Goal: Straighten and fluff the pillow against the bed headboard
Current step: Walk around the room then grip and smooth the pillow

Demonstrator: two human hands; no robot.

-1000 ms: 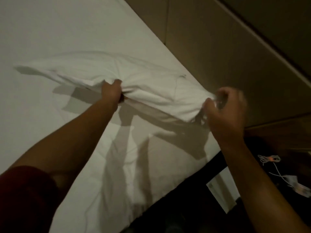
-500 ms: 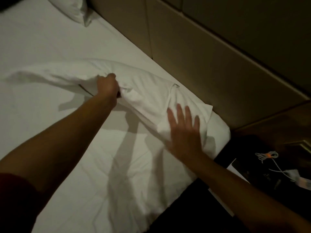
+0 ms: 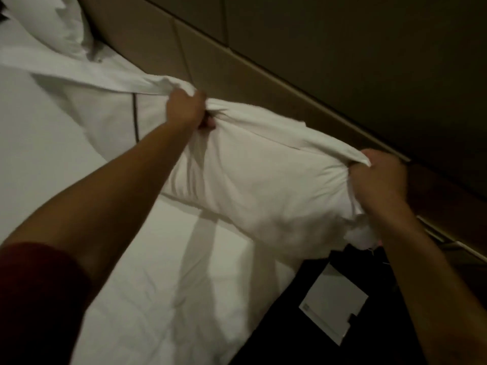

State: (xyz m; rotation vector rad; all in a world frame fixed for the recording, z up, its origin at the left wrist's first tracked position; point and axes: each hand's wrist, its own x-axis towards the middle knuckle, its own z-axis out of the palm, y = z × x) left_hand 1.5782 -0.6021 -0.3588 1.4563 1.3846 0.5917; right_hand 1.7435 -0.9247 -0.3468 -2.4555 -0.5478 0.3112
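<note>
A white pillow [image 3: 263, 175] is lifted off the white bed sheet [image 3: 163, 272], held between both hands just in front of the tan padded headboard [image 3: 263, 48]. My left hand [image 3: 188, 109] grips a bunch of the pillow's top edge, with loose pillowcase fabric trailing off to the left. My right hand [image 3: 379, 177] is closed on the pillow's right end, near the bed's corner. The pillow's underside throws a shadow on the sheet.
A second white pillow [image 3: 52, 25] leans on the headboard at the far upper left. Right of the bed lies a dark surface with a white card [image 3: 332, 304]. A wooden ledge [image 3: 448, 206] runs along below the headboard at right.
My right hand was flat on the pillow; now it grips the pillow's right end. Both hands have raised the pillow off the sheet and toward the headboard.
</note>
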